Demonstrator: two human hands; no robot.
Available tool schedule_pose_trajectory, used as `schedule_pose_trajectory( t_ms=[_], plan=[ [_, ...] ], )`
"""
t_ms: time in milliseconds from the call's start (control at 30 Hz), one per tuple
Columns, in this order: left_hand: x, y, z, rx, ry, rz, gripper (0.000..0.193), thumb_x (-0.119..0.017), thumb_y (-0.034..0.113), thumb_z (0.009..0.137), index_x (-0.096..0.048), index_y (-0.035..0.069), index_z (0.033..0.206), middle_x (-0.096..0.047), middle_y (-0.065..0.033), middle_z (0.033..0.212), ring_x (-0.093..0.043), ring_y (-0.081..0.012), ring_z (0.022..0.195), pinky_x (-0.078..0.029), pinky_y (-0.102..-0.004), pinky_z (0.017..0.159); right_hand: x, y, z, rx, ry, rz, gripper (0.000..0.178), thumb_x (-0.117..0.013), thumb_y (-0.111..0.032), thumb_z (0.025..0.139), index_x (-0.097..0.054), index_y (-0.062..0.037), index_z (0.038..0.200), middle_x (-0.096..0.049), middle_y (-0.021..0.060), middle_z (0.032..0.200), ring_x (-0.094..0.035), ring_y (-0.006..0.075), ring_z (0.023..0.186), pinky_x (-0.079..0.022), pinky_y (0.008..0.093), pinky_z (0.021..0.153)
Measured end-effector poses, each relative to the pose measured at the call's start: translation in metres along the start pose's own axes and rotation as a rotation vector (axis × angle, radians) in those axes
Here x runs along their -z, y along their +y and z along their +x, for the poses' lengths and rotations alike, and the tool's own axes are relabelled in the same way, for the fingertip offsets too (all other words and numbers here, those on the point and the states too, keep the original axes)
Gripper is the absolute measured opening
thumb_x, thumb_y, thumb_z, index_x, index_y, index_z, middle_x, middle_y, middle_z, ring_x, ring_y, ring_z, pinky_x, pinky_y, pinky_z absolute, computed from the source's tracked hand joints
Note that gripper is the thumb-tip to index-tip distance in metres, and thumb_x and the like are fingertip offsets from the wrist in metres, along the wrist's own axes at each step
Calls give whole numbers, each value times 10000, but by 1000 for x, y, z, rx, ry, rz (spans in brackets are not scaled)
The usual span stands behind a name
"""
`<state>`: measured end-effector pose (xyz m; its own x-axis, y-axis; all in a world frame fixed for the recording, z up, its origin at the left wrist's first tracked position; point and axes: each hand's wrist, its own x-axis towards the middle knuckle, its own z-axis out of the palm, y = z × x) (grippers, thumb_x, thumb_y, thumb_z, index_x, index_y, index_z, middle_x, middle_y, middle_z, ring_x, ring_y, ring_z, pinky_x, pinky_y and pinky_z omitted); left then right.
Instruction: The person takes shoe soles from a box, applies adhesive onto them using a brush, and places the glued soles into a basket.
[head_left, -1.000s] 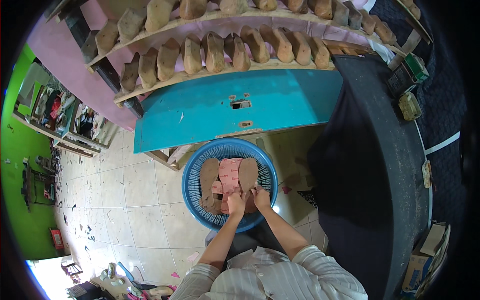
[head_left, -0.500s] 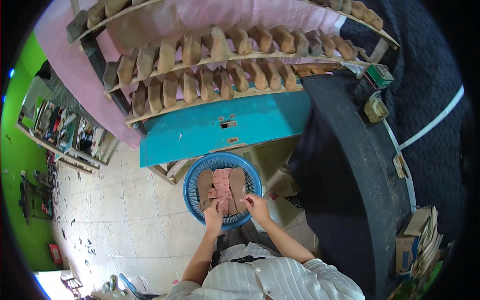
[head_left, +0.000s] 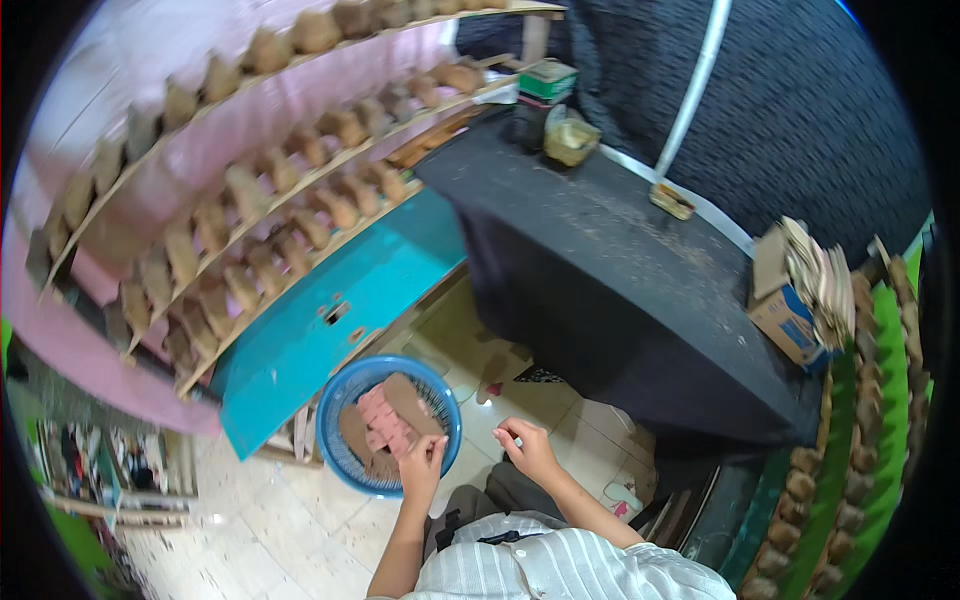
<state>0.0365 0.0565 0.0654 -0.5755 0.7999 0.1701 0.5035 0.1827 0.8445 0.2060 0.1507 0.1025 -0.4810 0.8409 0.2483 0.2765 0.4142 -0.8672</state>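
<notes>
A round blue plastic basket holds brown sole-shaped pieces and pink printed pieces. My left hand is over its near right rim, thumb and fingers pinched beside the pink pieces. Whether anything is between those fingertips is hidden. My right hand is apart from the basket, to its right above the floor. Its fingers are curled toward the thumb, and whatever they may hold is too small to make out.
Wooden shoe lasts line shelves above a turquoise board behind the basket. A black-covered table stands to the right, bearing a small tub and a cardboard box. More lasts fill racks at far right.
The view has swung to the right, so the basket now appears farther left. My right hand has left the basket's rim and moved right. My left hand stays by the pieces.
</notes>
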Motion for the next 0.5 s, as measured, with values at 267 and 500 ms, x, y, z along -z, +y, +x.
schedule_pose_trajectory(
  t_ms=[267, 500],
  plan=[
    [-82, 64, 36, -196, -301, -100, 172, -638, 158, 841, -603, 3, 774, -583, -125, 659, -570, -219, 558, -450, -309, 534, 104, 15, -2, -99, 353, -81, 73, -661, -54, 798, -652, -20, 863, -642, 90, 800, -624, 174, 705, -492, 263, 633],
    [-174, 136, 87, -291, -326, -238, 170, -618, 145, 863, -596, -8, 792, -561, -92, 654, -523, -146, 534, -422, -267, 506, 204, 39, 33, -6, 551, -206, 91, -683, -74, 787, -667, -32, 866, -662, 87, 799, -641, 174, 705, -507, 265, 630]
  ],
)
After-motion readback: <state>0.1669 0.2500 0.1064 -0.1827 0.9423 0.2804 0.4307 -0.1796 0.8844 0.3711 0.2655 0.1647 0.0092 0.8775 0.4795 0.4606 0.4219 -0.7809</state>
